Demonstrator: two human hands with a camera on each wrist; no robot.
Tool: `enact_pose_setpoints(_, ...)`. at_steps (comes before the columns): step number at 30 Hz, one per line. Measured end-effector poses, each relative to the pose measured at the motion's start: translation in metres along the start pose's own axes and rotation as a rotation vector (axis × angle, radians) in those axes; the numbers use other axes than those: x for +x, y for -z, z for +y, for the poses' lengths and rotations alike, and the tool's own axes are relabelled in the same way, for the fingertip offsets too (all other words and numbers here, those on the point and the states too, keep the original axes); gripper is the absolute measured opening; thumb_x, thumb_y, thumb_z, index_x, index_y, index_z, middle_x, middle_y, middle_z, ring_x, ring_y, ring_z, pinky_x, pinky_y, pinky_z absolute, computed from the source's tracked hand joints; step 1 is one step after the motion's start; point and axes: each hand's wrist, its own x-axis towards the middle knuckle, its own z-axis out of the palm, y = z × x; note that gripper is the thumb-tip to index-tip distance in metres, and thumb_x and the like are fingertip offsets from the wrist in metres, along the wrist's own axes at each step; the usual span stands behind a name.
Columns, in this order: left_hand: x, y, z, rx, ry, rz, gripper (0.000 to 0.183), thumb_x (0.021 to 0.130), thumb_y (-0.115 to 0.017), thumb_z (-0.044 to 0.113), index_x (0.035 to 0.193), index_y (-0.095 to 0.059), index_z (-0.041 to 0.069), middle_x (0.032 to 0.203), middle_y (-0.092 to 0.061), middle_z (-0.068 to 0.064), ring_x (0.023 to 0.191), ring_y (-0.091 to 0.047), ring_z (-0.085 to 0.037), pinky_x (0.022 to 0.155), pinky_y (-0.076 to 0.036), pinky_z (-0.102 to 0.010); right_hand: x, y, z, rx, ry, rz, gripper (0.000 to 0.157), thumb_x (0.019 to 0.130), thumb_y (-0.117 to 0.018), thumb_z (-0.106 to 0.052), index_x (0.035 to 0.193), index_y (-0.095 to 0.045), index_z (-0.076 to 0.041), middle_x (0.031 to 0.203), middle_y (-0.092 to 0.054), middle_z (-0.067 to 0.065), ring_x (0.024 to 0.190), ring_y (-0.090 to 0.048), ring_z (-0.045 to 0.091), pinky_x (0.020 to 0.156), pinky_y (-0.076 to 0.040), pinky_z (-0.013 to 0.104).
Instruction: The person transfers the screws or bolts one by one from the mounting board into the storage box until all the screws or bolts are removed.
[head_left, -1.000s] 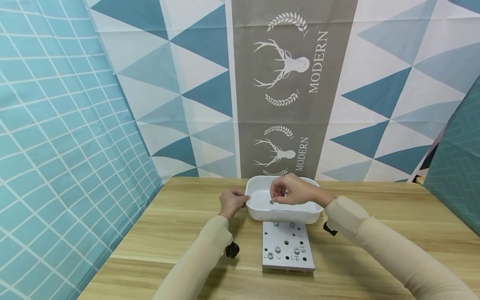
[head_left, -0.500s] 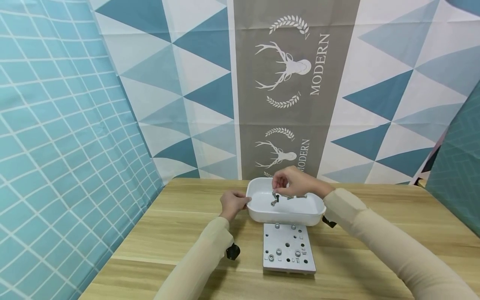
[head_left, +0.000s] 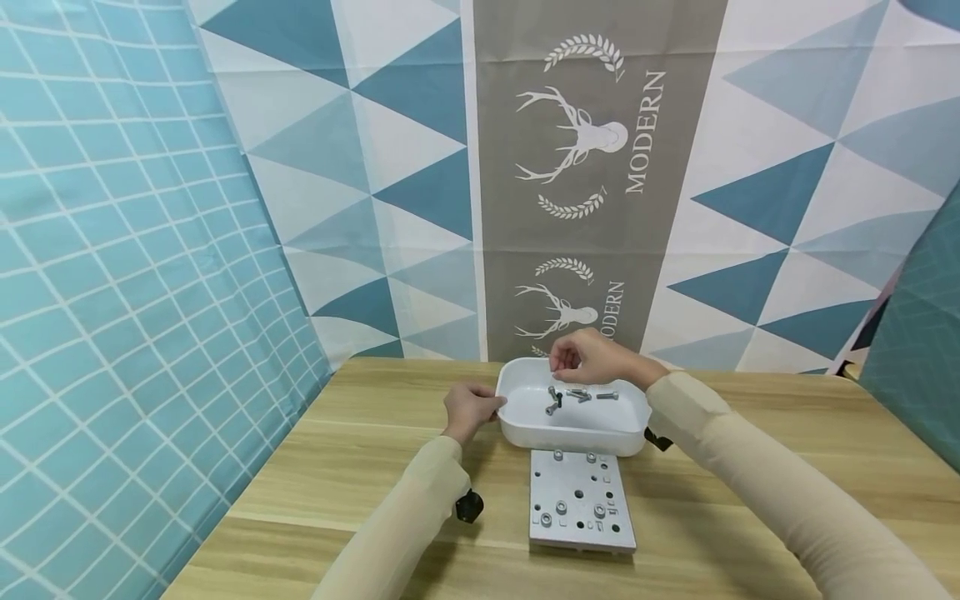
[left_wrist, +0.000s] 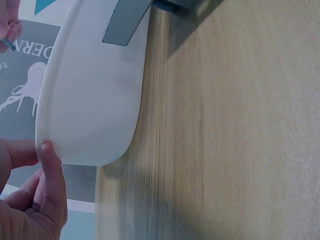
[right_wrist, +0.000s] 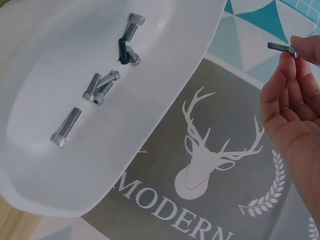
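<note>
A white oblong tray [head_left: 572, 437] stands on the table, its left end rim pinched between the thumb and fingers of my left hand [head_left: 471, 407]. Above the tray is my right hand [head_left: 592, 357]. In the right wrist view its thumb and fingertips pinch a small silver socket head screw [right_wrist: 280, 47] by the head. Several more silver screws [right_wrist: 70, 124] lie in the tray, with a small black piece [right_wrist: 123, 51] among them. In front of the tray a silver metal plate [head_left: 570, 492] with holes carries several screws, their heads showing on top.
The wooden table [head_left: 375, 475] runs out to both sides of the tray and plate. Behind it hangs a patterned curtain [head_left: 405, 208] close to the tray's far side. A blue tiled sheet [head_left: 150, 250] borders the table on the left.
My right hand has risen a little from inside the tray, uncovering the screws lying there. My left hand still pinches the rim, and the plate stays where it was.
</note>
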Motion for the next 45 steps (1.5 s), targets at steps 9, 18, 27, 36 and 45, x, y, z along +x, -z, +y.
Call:
enact_pose_setpoints(9, -0.002, 0.001, 0.001, -0.008, 0.006, 0.006, 0.012, 0.077, -0.076, 0.002, 0.084, -0.071, -0.007, 0.084, -0.07, -0.02, 0.057, -0.066, -0.012, 0.06, -0.063, -0.026, 0.01, -0.001, 0.014, 0.002, -0.041, 0.012, 0.004, 0.081, -0.069, -0.007, 0.08, -0.066, -0.004, 0.073, -0.067, 0.003, 0.064, -0.055, 0.003, 0.059, -0.053, 0.015)
enact_pose_setpoints(18, -0.003, 0.001, 0.004, -0.022, 0.014, 0.001, 0.011, 0.077, -0.075, 0.001, 0.084, -0.071, -0.007, 0.084, -0.069, -0.02, 0.055, -0.063, -0.011, 0.062, -0.063, -0.027, 0.018, -0.004, 0.027, -0.004, -0.067, 0.002, 0.004, 0.079, -0.07, -0.004, 0.08, -0.067, -0.004, 0.073, -0.067, 0.005, 0.065, -0.055, 0.004, 0.059, -0.052, 0.014)
enact_pose_setpoints(27, 0.002, -0.001, -0.002, 0.009, -0.01, 0.017, 0.012, 0.076, -0.077, 0.004, 0.082, -0.072, -0.005, 0.079, -0.071, -0.018, 0.051, -0.06, -0.008, 0.061, -0.063, -0.029, 0.023, -0.014, 0.044, -0.045, -0.138, -0.028, 0.002, 0.079, -0.067, -0.002, 0.079, -0.066, -0.004, 0.075, -0.068, 0.005, 0.066, -0.057, 0.006, 0.061, -0.052, 0.016)
enact_pose_setpoints(36, 0.002, -0.001, 0.001, 0.014, -0.007, 0.016, 0.012, 0.076, -0.077, 0.003, 0.082, -0.072, -0.006, 0.081, -0.071, -0.019, 0.056, -0.064, -0.013, 0.067, -0.064, -0.035, 0.023, -0.016, 0.053, -0.098, -0.171, 0.025, 0.003, 0.079, -0.068, -0.002, 0.077, -0.066, -0.004, 0.076, -0.068, 0.008, 0.069, -0.061, 0.01, 0.063, -0.054, 0.019)
enact_pose_setpoints(45, 0.001, -0.001, 0.0, 0.035, -0.015, 0.02, 0.013, 0.076, -0.077, 0.004, 0.083, -0.072, -0.006, 0.08, -0.07, -0.018, 0.053, -0.06, -0.009, 0.062, -0.064, -0.031, 0.017, -0.018, 0.044, -0.075, -0.206, -0.025, 0.004, 0.078, -0.069, -0.003, 0.08, -0.065, -0.004, 0.075, -0.067, 0.005, 0.067, -0.058, 0.008, 0.062, -0.053, 0.017)
